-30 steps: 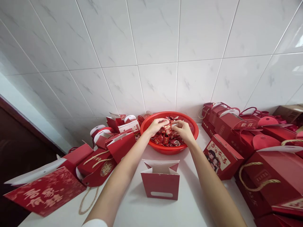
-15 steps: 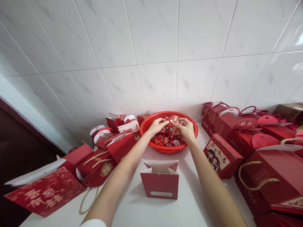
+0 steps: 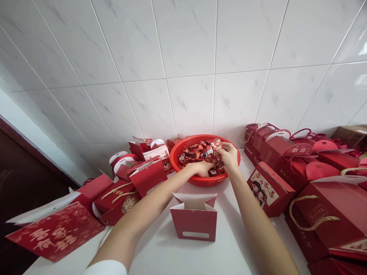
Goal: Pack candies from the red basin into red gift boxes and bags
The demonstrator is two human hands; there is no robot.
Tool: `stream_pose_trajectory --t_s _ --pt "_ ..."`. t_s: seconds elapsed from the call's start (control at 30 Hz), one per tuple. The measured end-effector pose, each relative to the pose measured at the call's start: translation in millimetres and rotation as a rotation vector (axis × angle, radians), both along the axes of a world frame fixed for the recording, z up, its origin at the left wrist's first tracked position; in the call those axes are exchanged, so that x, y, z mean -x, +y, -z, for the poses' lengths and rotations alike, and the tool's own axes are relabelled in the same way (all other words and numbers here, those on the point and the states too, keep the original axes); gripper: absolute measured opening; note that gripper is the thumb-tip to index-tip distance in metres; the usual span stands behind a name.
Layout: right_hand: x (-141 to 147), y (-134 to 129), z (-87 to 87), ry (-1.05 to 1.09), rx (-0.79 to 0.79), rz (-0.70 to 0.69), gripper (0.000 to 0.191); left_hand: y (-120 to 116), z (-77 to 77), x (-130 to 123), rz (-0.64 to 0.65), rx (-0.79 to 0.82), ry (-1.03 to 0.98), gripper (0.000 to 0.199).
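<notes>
A red plastic basket (image 3: 175, 160) full of wrapped candies (image 3: 192, 153) stands against the wall. My right hand (image 3: 230, 156) is closed at its right side, gripping red candy packets (image 3: 217, 145) with a gold and white pattern. My left hand (image 3: 202, 168) dips in over the front rim, palm down. Its fingers are curled among the candies and partly hidden, so what they hold does not show. Between my forearms an upright red gift box (image 3: 194, 225) stands with its top open, its white inside showing.
Several red gift boxes crowd the left, one open box (image 3: 149, 177) near the basket. On the right stand more boxes with rope handles, among them a box with a cartoon couple (image 3: 269, 189). A tiled wall (image 3: 189, 103) closes off the back of the white table (image 3: 160, 252).
My left hand has moved down from the packets to the basket's front, among the candies. My right hand has shifted slightly right, keeping the patterned packets. The open gift box has stayed put.
</notes>
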State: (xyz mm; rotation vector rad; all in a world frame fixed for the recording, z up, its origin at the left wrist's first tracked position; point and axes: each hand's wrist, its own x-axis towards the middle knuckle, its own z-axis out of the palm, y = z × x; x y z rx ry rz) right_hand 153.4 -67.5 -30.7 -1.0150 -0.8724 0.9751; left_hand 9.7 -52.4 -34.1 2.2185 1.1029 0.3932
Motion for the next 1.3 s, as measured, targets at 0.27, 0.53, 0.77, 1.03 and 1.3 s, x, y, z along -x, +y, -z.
stream_pose_trajectory --t_s 0.27,0.53,0.77,1.03,1.3 --pt "0 1 -1.2 0.015 0.007 0.014 0.035 -1 -11.1 10 0.081 0.02 0.083 0.046" --pt "1 3 -1.7 0.008 0.039 0.003 0.036 21 -20.2 44 -0.199 -0.101 -0.325 0.065" --pt "2 -1 -4.5 0.013 0.074 -0.034 0.034 18 -11.3 47 -0.295 0.048 -0.416 0.059" --pt "2 -3 -5.6 -0.002 0.05 -0.045 0.032 22 -6.6 49 -0.306 -0.022 -0.45 0.062" --pt "1 -2 -4.6 -0.034 0.029 -0.051 0.033 27 -5.2 50 -0.398 -0.063 -0.623 0.057"
